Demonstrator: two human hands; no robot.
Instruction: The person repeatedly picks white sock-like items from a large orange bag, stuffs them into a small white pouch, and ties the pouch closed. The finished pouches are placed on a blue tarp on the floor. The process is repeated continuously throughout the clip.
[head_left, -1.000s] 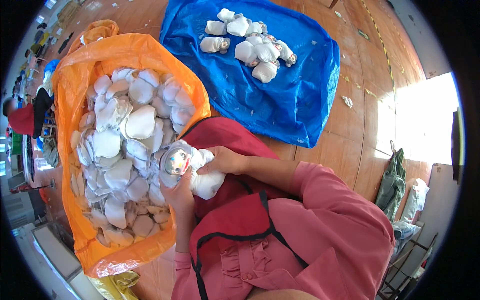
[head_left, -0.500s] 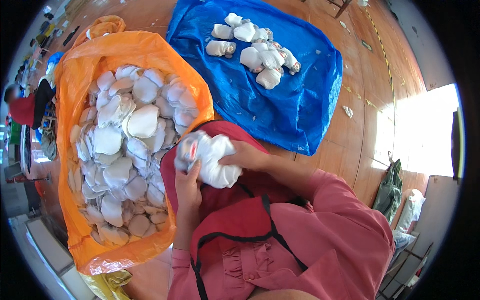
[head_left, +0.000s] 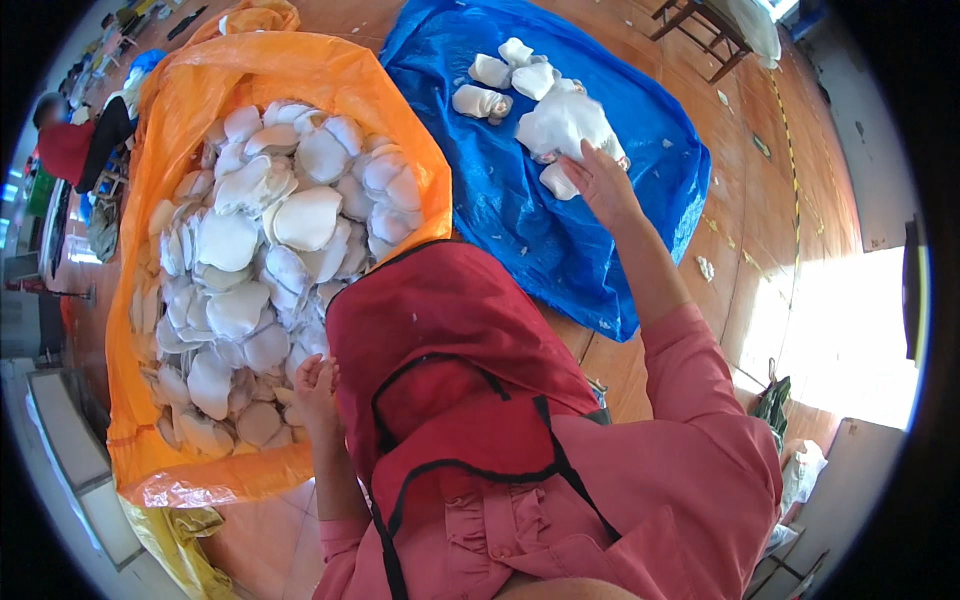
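My right hand (head_left: 598, 182) reaches over the blue sheet (head_left: 640, 255), its fingers spread beside a blurred white stuffed piece (head_left: 566, 122). That piece is over a small group of similar white and grey stuffed pieces (head_left: 480, 102); whether a fingertip still touches it is hard to see. My left hand (head_left: 318, 392) hovers at the near right side of an orange bag (head_left: 130, 400), fingers loosely curled and apart, nothing visible in them. Many flat, rounded white pieces (head_left: 226, 240) fill the bag.
A red apron (head_left: 450, 310) covers my lap, between the bag and the blue sheet. A wooden stool (head_left: 705, 35) stands at the far right, on the orange-brown floor. At the far left sits another person (head_left: 65, 150). Dark and white bags (head_left: 800, 465) lie by the right wall.
The stuffed piece left my lap, where both hands held it, and is now over the group on the blue sheet. My right hand moved forward and right; my left moved left toward the bag.
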